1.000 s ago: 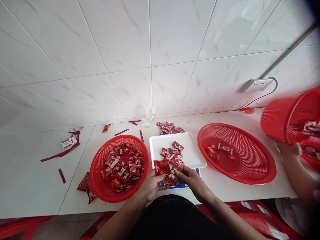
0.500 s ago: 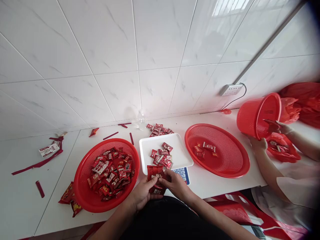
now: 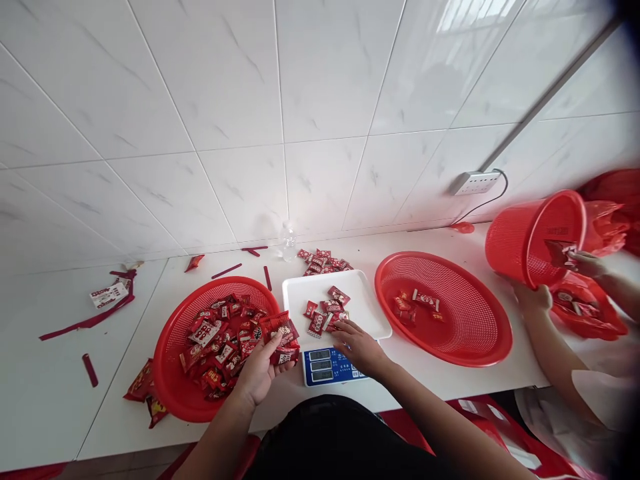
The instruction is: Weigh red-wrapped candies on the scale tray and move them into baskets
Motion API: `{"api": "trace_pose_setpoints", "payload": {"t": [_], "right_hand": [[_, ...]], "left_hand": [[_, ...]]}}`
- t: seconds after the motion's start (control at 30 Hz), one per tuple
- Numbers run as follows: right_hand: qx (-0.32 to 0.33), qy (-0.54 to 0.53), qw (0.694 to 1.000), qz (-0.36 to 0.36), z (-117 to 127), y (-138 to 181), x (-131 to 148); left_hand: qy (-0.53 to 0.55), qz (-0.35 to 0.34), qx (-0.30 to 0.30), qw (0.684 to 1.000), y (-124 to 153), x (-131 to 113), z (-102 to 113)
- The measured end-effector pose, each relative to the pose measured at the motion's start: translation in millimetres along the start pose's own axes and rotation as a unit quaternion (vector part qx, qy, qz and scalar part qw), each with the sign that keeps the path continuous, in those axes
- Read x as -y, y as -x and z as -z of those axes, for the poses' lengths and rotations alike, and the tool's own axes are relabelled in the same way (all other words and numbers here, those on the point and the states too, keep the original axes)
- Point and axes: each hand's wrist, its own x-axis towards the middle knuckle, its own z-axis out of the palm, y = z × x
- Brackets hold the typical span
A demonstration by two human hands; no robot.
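Close by tray edge (image 3: 295, 288), right hand (image 3: 359, 345).

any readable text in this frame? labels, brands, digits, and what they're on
None can be read.
Scale: display digits too small.
Red packet in the left hand: white print blurred.
Candy wrappers on the white tray, where the right hand reaches: print too small.
Card on the far left: blurred.
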Motion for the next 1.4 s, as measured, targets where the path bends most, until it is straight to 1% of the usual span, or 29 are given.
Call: {"api": "trace_pose_setpoints", "payload": {"t": [0.2,0.37,0.47,0.57,0.63,0.77,0.87,1.03,1.1,1.17,1.23,1.3,1.4], "right_hand": [[-0.006,0.047,0.998,-0.032,8,-4,-10],[-0.007,0.078,0.996,-0.043,3,-9,3],[0.0,0.094,0.996,-0.013,-6,-15,19],[0.025,0.102,0.994,0.042,-17,-27,31],[0.038,0.108,0.991,0.072,-23,-37,35],[0.052,0.121,0.987,0.091,-27,-51,28],[0.049,0.131,0.986,0.091,-26,-49,15],[0.023,0.138,0.988,0.06,-14,-38,-1],[-0.002,0.139,0.99,0.019,-7,-39,-8],[-0.028,0.138,0.989,-0.037,-1,-43,-16],[-0.039,0.135,0.987,-0.078,2,-47,-23],[-0.033,0.131,0.987,-0.088,1,-50,-28],[-0.017,0.13,0.989,-0.068,-6,-49,-26]], "left_hand": [[-0.003,0.003,-0.015,1.0,1,5,4],[-0.003,0.002,-0.011,1.0,2,3,-1],[-0.008,0.002,-0.001,1.0,2,4,-3],[-0.012,0.003,0.003,1.0,-1,6,-4],[-0.016,0.005,0.005,1.0,-3,8,-5],[-0.022,0.006,0.014,1.0,-4,8,-6],[-0.017,0.007,0.01,1.0,-4,9,-3],[-0.013,0.01,0.004,1.0,-7,13,7],[-0.018,0.012,0.007,1.0,-9,13,8],[-0.022,0.013,0.011,1.0,-10,13,6],[-0.023,0.013,0.015,1.0,-10,12,3],[-0.023,0.014,0.018,0.999,-10,11,0],[-0.023,0.017,0.023,0.999,-9,10,-2]]}}
